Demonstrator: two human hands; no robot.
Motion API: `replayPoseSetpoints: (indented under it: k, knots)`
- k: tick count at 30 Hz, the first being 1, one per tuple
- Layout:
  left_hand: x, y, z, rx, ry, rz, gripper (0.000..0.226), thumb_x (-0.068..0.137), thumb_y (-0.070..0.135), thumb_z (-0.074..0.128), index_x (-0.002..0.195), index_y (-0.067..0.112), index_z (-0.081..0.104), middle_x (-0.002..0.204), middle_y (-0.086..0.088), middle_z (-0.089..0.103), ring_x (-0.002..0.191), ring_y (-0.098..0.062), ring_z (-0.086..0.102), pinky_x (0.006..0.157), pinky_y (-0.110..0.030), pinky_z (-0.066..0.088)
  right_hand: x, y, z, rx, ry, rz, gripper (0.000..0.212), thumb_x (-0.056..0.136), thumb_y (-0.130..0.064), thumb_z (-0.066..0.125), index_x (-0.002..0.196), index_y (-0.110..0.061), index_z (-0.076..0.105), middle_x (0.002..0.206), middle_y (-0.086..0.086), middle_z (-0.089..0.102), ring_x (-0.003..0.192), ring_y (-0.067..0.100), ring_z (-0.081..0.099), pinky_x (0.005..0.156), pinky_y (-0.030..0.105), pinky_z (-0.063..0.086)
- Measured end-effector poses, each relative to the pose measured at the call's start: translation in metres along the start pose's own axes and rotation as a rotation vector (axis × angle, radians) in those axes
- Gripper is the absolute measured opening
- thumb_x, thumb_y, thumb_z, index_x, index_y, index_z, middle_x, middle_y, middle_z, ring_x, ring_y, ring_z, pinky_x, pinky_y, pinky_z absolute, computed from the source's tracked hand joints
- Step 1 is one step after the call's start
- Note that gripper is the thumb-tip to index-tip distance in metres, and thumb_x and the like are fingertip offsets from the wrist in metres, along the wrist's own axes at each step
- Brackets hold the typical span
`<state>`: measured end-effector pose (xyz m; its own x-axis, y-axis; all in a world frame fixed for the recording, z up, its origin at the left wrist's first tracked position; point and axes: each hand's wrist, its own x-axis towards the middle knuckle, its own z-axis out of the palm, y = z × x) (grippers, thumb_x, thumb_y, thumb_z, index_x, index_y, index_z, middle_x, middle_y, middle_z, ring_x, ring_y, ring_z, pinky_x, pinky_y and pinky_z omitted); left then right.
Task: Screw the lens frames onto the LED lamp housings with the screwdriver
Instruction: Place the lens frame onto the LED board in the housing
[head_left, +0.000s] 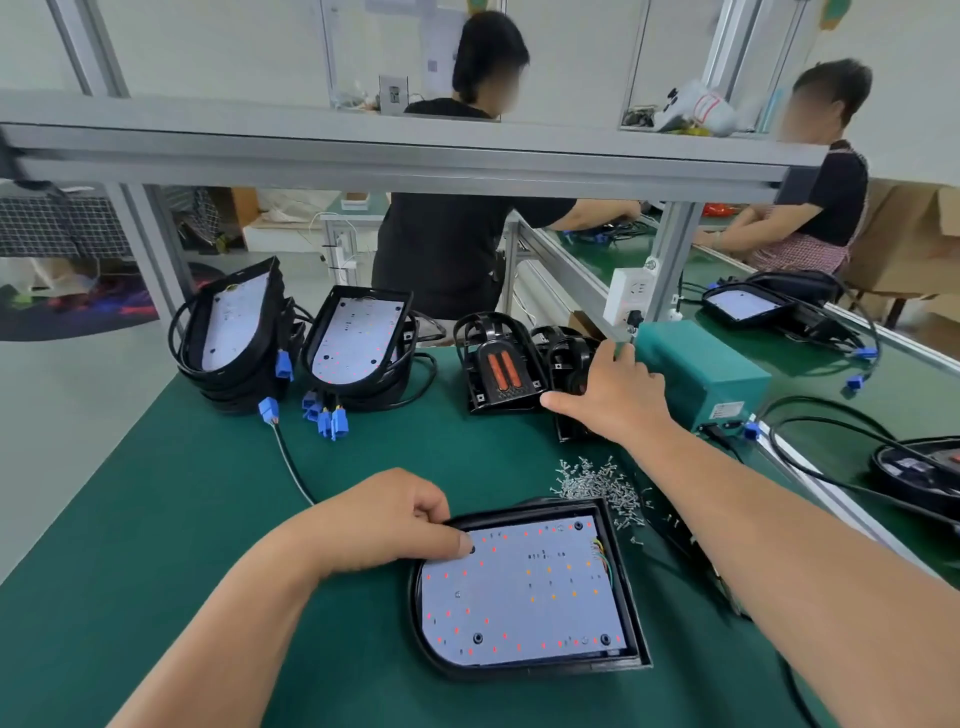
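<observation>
A black LED lamp housing (524, 590) with its white LED board facing up lies on the green mat in front of me. My left hand (387, 522) holds its upper left corner, thumb pressed on the board, fingers curled over the rim. My right hand (613, 389) reaches to the back of the table and rests on a stack of black lens frames (569, 364), fingers spread over them. Another frame stack (498, 364) with orange strips stands just left of that hand. A pile of small silver screws (597, 480) lies between housing and frames. No screwdriver is in view.
Two stacks of housings (234, 332) (358, 343) with blue connectors stand at the back left. A green box (701, 374) sits right of my hand. Beyond an aluminium rail runs a conveyor (810, 358) with more lamps. Two people work behind.
</observation>
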<state>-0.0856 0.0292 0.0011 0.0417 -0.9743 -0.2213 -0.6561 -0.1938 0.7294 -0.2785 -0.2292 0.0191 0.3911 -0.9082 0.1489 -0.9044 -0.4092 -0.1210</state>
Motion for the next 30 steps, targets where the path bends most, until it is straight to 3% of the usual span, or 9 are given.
replayPoseSetpoints:
  k: [3, 6, 11, 14, 18, 21, 25, 28, 30]
  knots:
    - [0.000, -0.001, 0.001, -0.007, 0.006, 0.006, 0.050, 0.081, 0.053, 0.083, 0.060, 0.025, 0.047, 0.055, 0.011, 0.035, 0.056, -0.012, 0.028, 0.053, -0.029, 0.021, 0.005, -0.003, 0.013, -0.006, -0.028, 0.026, 0.145, 0.072, -0.102, 0.048, 0.165, 0.002, 0.009, 0.169, 0.030, 0.019, 0.146, 0.048, 0.043, 0.113, 0.059, 0.038]
    - [0.000, -0.002, 0.001, -0.011, 0.012, 0.008, 0.051, 0.081, 0.052, 0.083, 0.060, 0.023, 0.046, 0.056, 0.011, 0.034, 0.057, -0.013, 0.027, 0.053, -0.030, 0.020, 0.005, -0.005, 0.015, 0.018, -0.039, 0.037, 0.145, 0.071, -0.099, 0.054, 0.166, 0.000, 0.009, 0.167, 0.029, 0.025, 0.146, 0.047, 0.042, 0.113, 0.059, 0.038]
    - [-0.001, -0.001, 0.001, -0.016, 0.013, 0.003, 0.050, 0.081, 0.053, 0.083, 0.060, 0.024, 0.047, 0.056, 0.011, 0.035, 0.057, -0.013, 0.028, 0.054, -0.030, 0.020, 0.005, 0.001, 0.011, 0.326, -0.059, 0.115, 0.117, 0.069, -0.072, 0.074, 0.158, -0.014, 0.025, 0.148, 0.022, 0.042, 0.133, 0.045, 0.049, 0.108, 0.055, 0.044]
    - [-0.001, -0.002, 0.001, -0.031, 0.016, -0.001, 0.051, 0.080, 0.053, 0.083, 0.060, 0.023, 0.047, 0.056, 0.010, 0.034, 0.058, -0.015, 0.027, 0.056, -0.033, 0.020, 0.002, 0.011, 0.006, 0.680, -0.071, 0.124, 0.111, 0.066, -0.063, 0.076, 0.159, -0.028, 0.028, 0.154, 0.013, 0.039, 0.138, 0.040, 0.047, 0.112, 0.057, 0.044]
    - [0.000, -0.003, 0.001, -0.035, 0.011, 0.007, 0.053, 0.080, 0.057, 0.083, 0.059, 0.023, 0.049, 0.057, 0.008, 0.035, 0.058, -0.015, 0.027, 0.055, -0.031, 0.020, -0.007, 0.024, 0.000, 1.059, -0.016, 0.007, 0.065, 0.069, -0.056, 0.078, 0.128, -0.039, 0.056, 0.117, -0.008, 0.067, 0.108, 0.010, 0.067, 0.082, 0.030, 0.047]
    - [0.000, -0.003, -0.001, -0.023, 0.021, 0.007, 0.049, 0.079, 0.069, 0.079, 0.063, 0.026, 0.061, 0.058, 0.011, 0.038, 0.058, -0.012, 0.031, 0.054, -0.029, 0.023, -0.018, 0.031, -0.008, 1.170, 0.044, -0.093, 0.053, 0.073, -0.054, 0.076, 0.122, -0.038, 0.062, 0.104, -0.021, 0.073, 0.091, -0.006, 0.070, 0.082, 0.025, 0.048]
    - [-0.001, -0.002, -0.001, 0.030, 0.035, 0.015, 0.052, 0.084, 0.077, 0.068, 0.069, 0.028, 0.067, 0.060, 0.011, 0.035, 0.060, -0.012, 0.030, 0.055, -0.029, 0.024, -0.045, 0.037, -0.025, 1.221, 0.072, -0.279, 0.082, 0.078, -0.046, 0.076, 0.154, -0.035, 0.048, 0.143, -0.021, 0.063, 0.130, -0.002, 0.059, 0.109, 0.030, 0.044]
    - [-0.001, -0.002, 0.000, 0.041, 0.044, 0.027, 0.061, 0.089, 0.075, 0.064, 0.063, 0.021, 0.050, 0.062, 0.010, 0.028, 0.060, -0.014, 0.025, 0.054, -0.030, 0.021, -0.080, 0.037, -0.039, 1.159, -0.038, -0.529, 0.088, 0.081, -0.033, 0.076, 0.160, -0.046, 0.039, 0.153, -0.015, 0.056, 0.136, 0.008, 0.058, 0.105, 0.022, 0.048]
    - [-0.001, -0.002, 0.001, 0.029, 0.042, 0.033, 0.065, 0.091, 0.071, 0.064, 0.065, 0.017, 0.039, 0.064, 0.006, 0.024, 0.062, -0.017, 0.023, 0.054, -0.031, 0.018, -0.104, 0.032, -0.044, 1.052, -0.132, -0.661, 0.095, 0.079, -0.032, 0.077, 0.163, -0.043, 0.035, 0.165, -0.012, 0.042, 0.144, 0.011, 0.050, 0.106, 0.018, 0.047]
